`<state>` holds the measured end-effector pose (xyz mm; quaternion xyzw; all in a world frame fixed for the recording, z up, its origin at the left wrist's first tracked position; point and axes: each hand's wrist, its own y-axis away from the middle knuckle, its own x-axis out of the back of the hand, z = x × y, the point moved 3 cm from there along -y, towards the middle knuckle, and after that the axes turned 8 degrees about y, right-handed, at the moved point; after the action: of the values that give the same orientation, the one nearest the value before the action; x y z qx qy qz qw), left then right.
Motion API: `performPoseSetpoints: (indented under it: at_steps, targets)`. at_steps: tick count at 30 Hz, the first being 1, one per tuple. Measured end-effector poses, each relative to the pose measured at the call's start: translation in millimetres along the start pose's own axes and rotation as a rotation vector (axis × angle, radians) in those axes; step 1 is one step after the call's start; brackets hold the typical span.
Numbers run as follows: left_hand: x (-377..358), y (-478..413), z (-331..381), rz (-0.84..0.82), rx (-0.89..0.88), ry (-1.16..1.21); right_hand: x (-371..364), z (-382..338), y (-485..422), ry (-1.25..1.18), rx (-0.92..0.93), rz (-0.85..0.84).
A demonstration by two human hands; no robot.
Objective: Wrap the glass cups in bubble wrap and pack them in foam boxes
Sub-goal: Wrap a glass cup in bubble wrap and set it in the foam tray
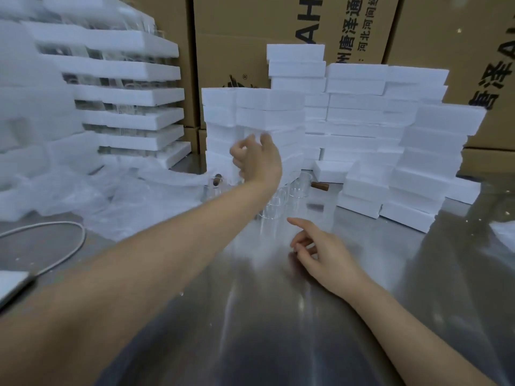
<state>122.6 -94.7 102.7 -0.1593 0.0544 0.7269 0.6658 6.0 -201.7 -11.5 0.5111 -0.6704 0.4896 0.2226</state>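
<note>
L hand (pixel 257 160) is up against the front of the near stack of foam boxes (pixel 267 112), fingers curled & blurred, so can't tell if it grips a box or only touches. R hand (pixel 320 253) is low over the steel table (pixel 250 316), fingers loosely bent, index out, holding nothing. Glass cups (pixel 276 206) w/ wooden handles stand on the table betw. the hands, just in front of the stacks; bubble wrap (pixel 111 196) lies crumpled at left.
</note>
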Motion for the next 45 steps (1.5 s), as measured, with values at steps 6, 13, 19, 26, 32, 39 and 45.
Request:
performPoseSetpoints:
  at_steps: [6,13,19,26,32,39,45]
  targets:
    - [67.4,85.4,-69.3,-0.514,-0.186,-0.442,7.4,-6.4,3.9,0.018,0.008,0.029]
    - [88.5,92.0,-71.6,-0.561,-0.221,-0.708,13.5,-0.1,10.0,0.014,-0.04,0.059]
    - [88.1,92.3,-72.8,-0.577,-0.229,-0.743,18.6,23.1,0.1,0.197,-0.178,0.214]
    - [88.9,90.9,-76.8,-0.6,-0.253,-0.751,36.8,59.4,-20.6,0.56,-0.397,0.372]
    - [83.8,88.2,-80.9,-0.597,-0.339,-0.871,37.2,88.8,-46.9,0.774,-0.348,0.369]
    - [81.0,83.7,-86.9,-0.604,-0.389,-0.897,41.5,109.7,-73.0,0.876,-0.319,0.3]
    - [71.6,79.0,-90.5,-0.579,-0.444,-0.925,45.1,103.4,-71.9,0.902,-0.133,0.523]
